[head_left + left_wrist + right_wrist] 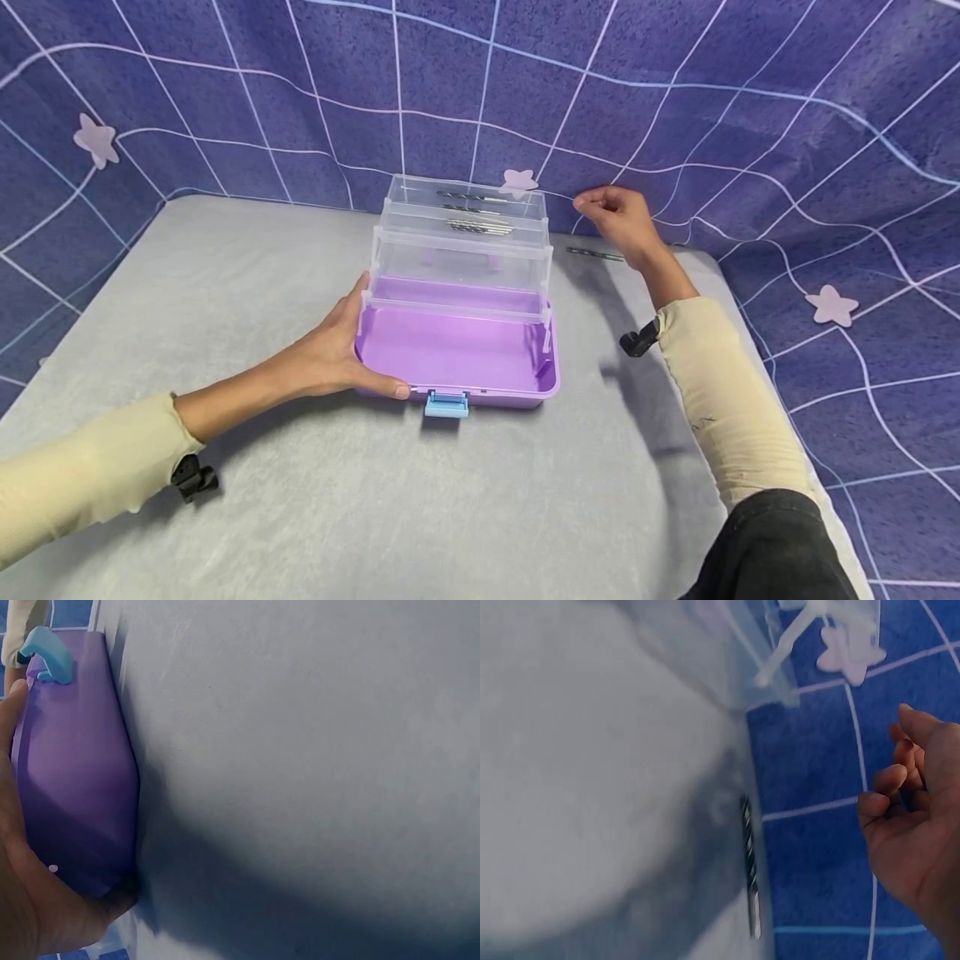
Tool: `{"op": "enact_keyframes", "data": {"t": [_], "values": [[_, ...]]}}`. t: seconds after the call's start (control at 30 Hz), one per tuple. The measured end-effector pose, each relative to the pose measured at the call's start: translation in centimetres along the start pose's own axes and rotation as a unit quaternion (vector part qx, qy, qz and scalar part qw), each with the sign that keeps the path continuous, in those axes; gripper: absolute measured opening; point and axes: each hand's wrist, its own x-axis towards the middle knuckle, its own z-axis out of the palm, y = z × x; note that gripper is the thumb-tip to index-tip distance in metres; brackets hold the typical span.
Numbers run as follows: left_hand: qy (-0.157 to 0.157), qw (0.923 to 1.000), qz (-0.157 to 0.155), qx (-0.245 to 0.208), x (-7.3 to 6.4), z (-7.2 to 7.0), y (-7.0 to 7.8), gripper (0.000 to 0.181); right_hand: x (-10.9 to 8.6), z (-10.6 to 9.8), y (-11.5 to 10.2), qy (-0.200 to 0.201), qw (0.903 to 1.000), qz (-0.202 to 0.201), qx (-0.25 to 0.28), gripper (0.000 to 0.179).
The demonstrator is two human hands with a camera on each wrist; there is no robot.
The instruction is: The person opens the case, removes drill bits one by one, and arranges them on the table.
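Note:
My left hand [322, 357] grips the front left corner of a purple storage box [457, 350], thumb on the front rim and fingers along the left side. Clear tiered trays [461, 267] stand raised behind the open box. Several drill bits [480, 227] lie in the upper trays. My right hand [618, 218] is raised to the right of the trays, fingers loosely curled, nothing visible in them. Below it, one dark drill bit [595, 254] with a bright shank lies on the table, also seen in the right wrist view.
A light blue latch [447, 407] hangs at the box's front. The grey table [390, 508] meets a blue gridded cloth [525, 75] with star shapes at the back and sides. Black wrist mounts [641, 340] sit on both sleeves.

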Motion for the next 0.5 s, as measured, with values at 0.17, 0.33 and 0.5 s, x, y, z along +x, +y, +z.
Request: {"op": "enact_keyframes", "data": {"t": [0.17, 0.33, 0.5], "values": [[-0.001, 1.0, 0.001, 0.0, 0.0, 0.0, 0.1, 0.181, 0.3, 1.3, -1.6, -0.016, 0.9998, -0.012, 0.004, 0.015], [0.001, 0.9999, 0.009, -0.005, 0.0, 0.0, 0.0, 0.181, 0.6, 2.6, -3.0, -0.038, 0.9986, -0.034, 0.013, 0.018], [0.003, 0.9999, 0.006, 0.009, 0.0, 0.1, 0.0, 0.18, 0.9, 3.9, -3.9, -0.057, 0.9969, -0.052, 0.009, 0.025]]}}
